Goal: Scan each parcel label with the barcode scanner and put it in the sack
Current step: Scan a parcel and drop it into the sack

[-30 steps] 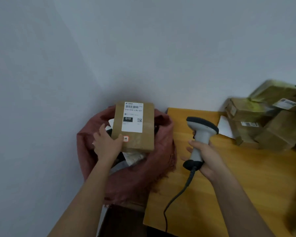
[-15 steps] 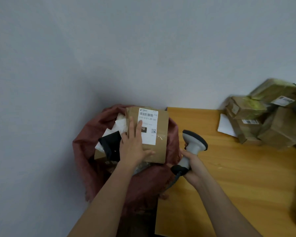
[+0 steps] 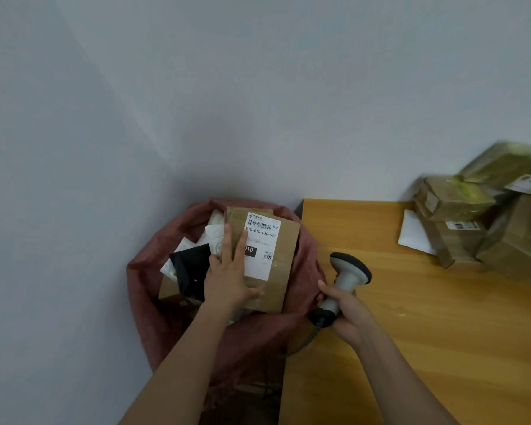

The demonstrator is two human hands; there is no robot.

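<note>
A brown cardboard parcel with a white barcode label lies label-up on top of the full red sack, left of the table. My left hand presses flat on the parcel with straight fingers. My right hand grips the handle of the grey barcode scanner at the table's left edge, its head tilted up and its cable hanging down by the sack.
A wooden table fills the right side. Several brown parcels and a white envelope are piled at its far right against the wall. A black bag and white packets lie in the sack. Grey walls enclose the corner.
My left hand has laid the parcel down from upright onto the sack's contents and now presses on top of it. My right hand has lowered the scanner towards the sack's edge.
</note>
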